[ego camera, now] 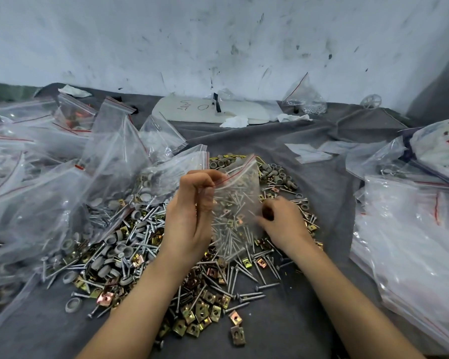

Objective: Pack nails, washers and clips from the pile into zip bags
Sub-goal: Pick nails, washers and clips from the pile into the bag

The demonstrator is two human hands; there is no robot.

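Observation:
A pile [145, 244] of silver nails, grey washers and brass clips spreads over the grey cloth in the middle. My left hand [189, 216] pinches the red-striped rim of a clear zip bag [237, 200], which hangs upright over the pile with several nails inside. To the right of the bag's lower part, my right hand [283, 221] is down on the pile with curled fingers. Whether it holds any piece is hidden.
Filled zip bags [70, 172] are heaped on the left. A stack of empty zip bags [410, 242] lies on the right, with a printed sack [441, 149] behind it. A white board [208, 110] and one bag [303, 97] rest by the wall.

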